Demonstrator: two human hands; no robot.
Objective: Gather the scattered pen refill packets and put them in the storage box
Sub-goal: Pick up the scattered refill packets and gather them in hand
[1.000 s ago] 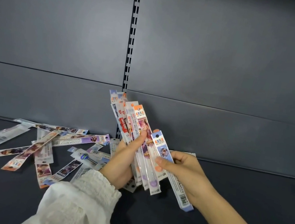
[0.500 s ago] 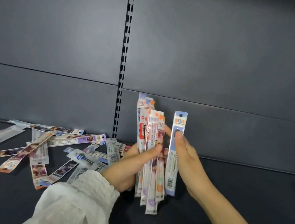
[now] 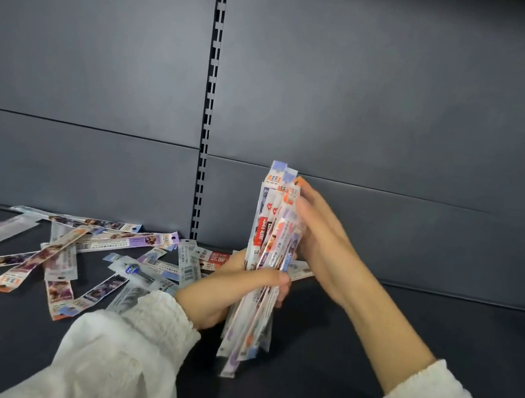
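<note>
Nearest, my white sleeves [image 3: 124,349]; my left hand [image 3: 231,292] wraps its fingers round the lower half of a bundle of packets [image 3: 265,234], which stands upright, long axis vertical, bottom ends near the shelf [image 3: 420,347]; my right hand [image 3: 323,240] lies flat against the bundle's right side, fingers straight and together. Further left, loose packets [image 3: 72,247] lie fanned out towards the shelf's back edge, nearer my full left hand; the right looks freer to fetch them, reaching across the bundle. Behind, a slotted strip [image 3: 206,120] on the back wall; no box in view.
</note>
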